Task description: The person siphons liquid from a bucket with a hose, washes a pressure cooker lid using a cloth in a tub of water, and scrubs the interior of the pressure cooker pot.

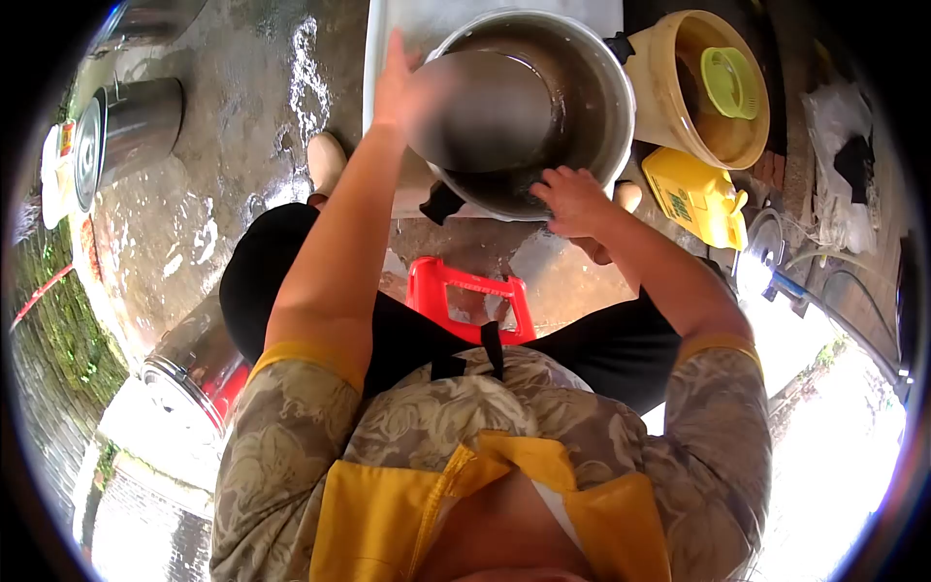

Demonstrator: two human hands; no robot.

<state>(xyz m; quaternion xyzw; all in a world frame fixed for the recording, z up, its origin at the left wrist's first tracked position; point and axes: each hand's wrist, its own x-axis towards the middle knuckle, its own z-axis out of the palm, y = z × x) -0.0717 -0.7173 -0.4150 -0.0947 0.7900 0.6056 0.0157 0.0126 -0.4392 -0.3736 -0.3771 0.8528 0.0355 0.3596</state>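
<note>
A large metal pot (593, 58) with dark side handles stands in front of me, its inside wet and brownish. A grey blur covers part of its inside. At the pot's left rim is my left hand (400, 89), its visible fingers stretched and apart; the blur hides the rest of it. My right hand (574, 201) is closed over the near right rim, fingers reaching into the pot. Whether it also holds something small inside is not visible.
Beneath the pot is a white basin or board (386, 24). At right stand a cream bucket (669, 92) holding a green basket (729, 82), and a yellow jug (693, 199). A red stool (427, 286) is below me. Metal pots (145, 116) line the wet floor at left.
</note>
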